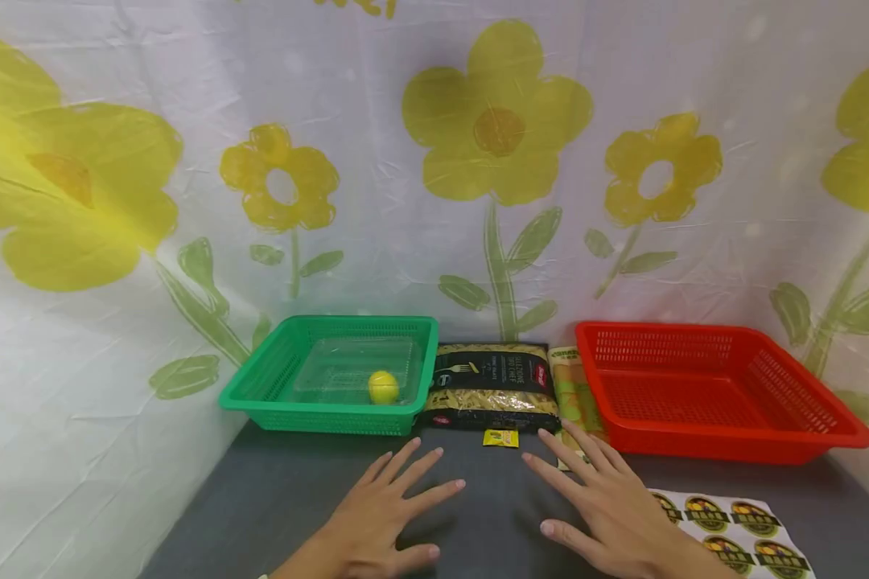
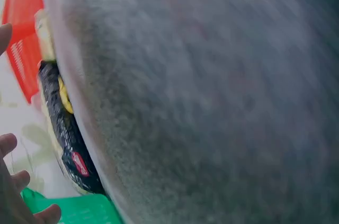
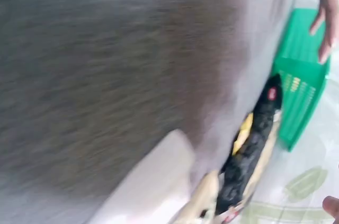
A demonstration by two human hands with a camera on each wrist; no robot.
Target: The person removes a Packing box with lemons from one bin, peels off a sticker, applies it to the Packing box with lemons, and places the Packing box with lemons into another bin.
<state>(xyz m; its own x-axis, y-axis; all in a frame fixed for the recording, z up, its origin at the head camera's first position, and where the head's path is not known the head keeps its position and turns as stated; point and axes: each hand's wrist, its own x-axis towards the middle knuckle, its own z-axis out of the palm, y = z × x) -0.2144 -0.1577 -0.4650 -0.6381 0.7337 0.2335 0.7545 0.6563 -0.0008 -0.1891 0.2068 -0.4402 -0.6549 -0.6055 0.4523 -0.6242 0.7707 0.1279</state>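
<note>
Both hands hover over the dark table with fingers spread and nothing in them. The left hand (image 1: 384,515) is below the green basket (image 1: 326,424), which holds a clear plastic box (image 1: 333,366) and a yellow ball (image 1: 383,388). My right hand (image 1: 615,515) is nearest to a small yellow packet (image 1: 501,438), a green-and-yellow bag (image 1: 575,386) and a sheet of round stickers (image 1: 731,531). Between the baskets lies a black pasta bag (image 1: 492,386). In the left wrist view, fingertips (image 2: 21,179) show at the left edge.
A red basket (image 1: 731,446) stands at the back right, partly over the green-and-yellow bag. Behind everything hangs a white curtain (image 1: 376,265) with yellow flowers. The grey tabletop (image 1: 239,498) extends toward me.
</note>
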